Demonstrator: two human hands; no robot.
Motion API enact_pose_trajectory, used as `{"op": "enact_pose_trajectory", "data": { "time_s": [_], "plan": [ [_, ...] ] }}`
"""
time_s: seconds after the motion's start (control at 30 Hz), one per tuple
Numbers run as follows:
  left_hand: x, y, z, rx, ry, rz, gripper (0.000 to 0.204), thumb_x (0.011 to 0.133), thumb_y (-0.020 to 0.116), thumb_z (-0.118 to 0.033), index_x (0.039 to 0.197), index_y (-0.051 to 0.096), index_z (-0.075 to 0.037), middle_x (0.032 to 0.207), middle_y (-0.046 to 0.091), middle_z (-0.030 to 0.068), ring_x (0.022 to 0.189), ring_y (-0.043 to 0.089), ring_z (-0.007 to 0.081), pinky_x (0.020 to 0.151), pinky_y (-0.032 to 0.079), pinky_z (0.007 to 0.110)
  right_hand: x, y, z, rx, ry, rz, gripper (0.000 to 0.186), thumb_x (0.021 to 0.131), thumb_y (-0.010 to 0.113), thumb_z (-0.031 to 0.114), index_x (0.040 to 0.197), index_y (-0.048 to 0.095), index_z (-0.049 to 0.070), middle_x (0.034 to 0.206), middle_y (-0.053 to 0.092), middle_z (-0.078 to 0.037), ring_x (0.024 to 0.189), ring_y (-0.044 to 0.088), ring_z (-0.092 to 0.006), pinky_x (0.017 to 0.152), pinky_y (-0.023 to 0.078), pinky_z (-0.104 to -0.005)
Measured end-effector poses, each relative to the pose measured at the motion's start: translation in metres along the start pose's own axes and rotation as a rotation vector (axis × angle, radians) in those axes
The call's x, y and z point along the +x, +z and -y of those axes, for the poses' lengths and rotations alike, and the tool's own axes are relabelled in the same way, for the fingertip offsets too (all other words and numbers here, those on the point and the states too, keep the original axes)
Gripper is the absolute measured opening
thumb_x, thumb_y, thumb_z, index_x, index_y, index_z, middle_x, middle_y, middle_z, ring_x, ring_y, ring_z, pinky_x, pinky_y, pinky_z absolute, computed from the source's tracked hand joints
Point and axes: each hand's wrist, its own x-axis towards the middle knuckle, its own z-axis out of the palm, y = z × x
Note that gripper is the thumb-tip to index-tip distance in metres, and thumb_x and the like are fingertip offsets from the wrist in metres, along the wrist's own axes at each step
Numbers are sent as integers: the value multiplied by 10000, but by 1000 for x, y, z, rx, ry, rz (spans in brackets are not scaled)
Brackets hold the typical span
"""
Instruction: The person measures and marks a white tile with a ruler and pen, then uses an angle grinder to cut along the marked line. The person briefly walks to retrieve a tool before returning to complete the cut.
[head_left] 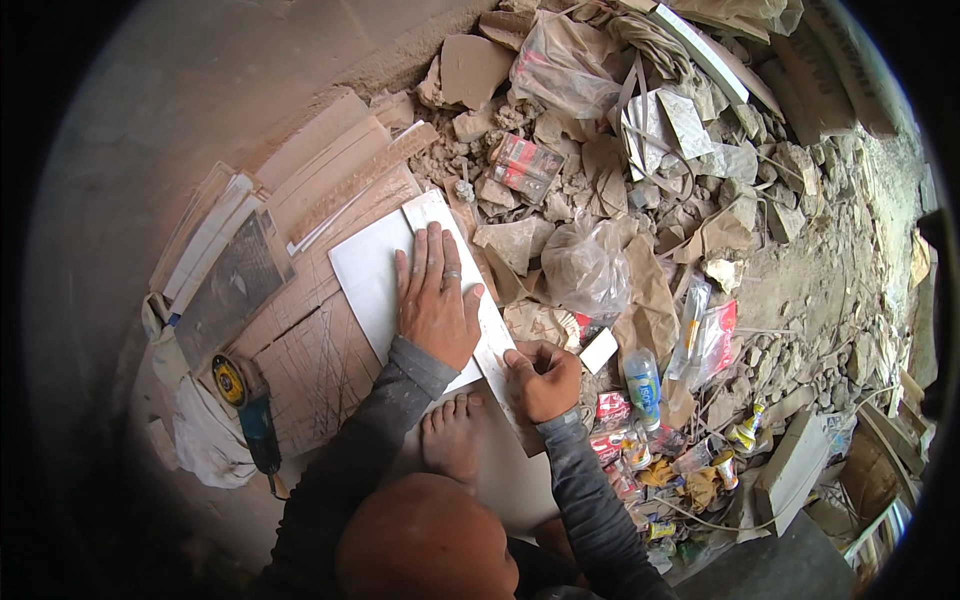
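Observation:
A white tile [365, 265] lies on a scratched, line-scored board [315, 350]. Along the tile's right side runs a long, narrow white strip [495, 345], slanting toward me. My left hand [438, 300] presses flat over the tile and strip, fingers stretched out and a ring on one of them. Beside the strip's nearer half is my right hand [545, 380], closed, its thumb at the strip's edge. The curled fingers hide whatever it may grip. A bare foot [453, 435] rests just below the tile.
An angle grinder [250, 410] with a yellow disc lies at the left, near a white cloth [210, 425]. Cut tile pieces [330, 170] lean by the wall. Rubble, plastic bags [588, 265], a plastic bottle [642, 385] and wrappers spread over the right side.

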Motion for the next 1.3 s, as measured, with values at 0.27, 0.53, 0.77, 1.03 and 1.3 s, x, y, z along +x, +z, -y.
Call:
{"op": "enact_pose_trajectory", "data": {
  "time_s": [0.27,0.53,0.77,1.03,1.3],
  "plan": [
    [6,-25,7,-3,29,204,1040,871,741,-445,1551,232,156,1628,218,367,1528,221,493,1258,127,583,-1,-1,4,-43,-35,-2,143,896,751,63,946,750,-71,778,737,-61,664,631,-84,614,505,-252],
    [15,-32,5,-29,-9,297,1142,800,805,-484,1530,238,186,1610,224,396,1534,200,499,1262,177,542,-3,2,9,16,4,-18,156,899,757,74,941,747,-77,770,734,-61,654,626,-83,610,504,-254],
    [20,-36,-1,8,-54,344,1198,738,862,-485,1523,257,188,1615,230,386,1540,198,483,1262,198,527,-1,1,5,-16,-31,-4,160,901,757,79,930,737,-77,765,731,-62,653,623,-79,604,498,-255],
    [25,-37,-5,54,-79,378,1217,715,881,-488,1521,267,186,1618,232,380,1539,217,473,1264,205,517,-8,-33,9,-489,-417,-70,184,924,679,81,1069,660,-31,813,719,-185,706,702,-351,639,526,-390],
    [23,-31,-1,92,-47,382,1222,725,870,-517,1531,263,172,1616,220,391,1530,223,496,1256,217,529,-36,-55,14,-554,-498,-90,120,876,702,20,989,714,-20,824,598,-201,757,617,-394,666,472,-472]
  ]
}}
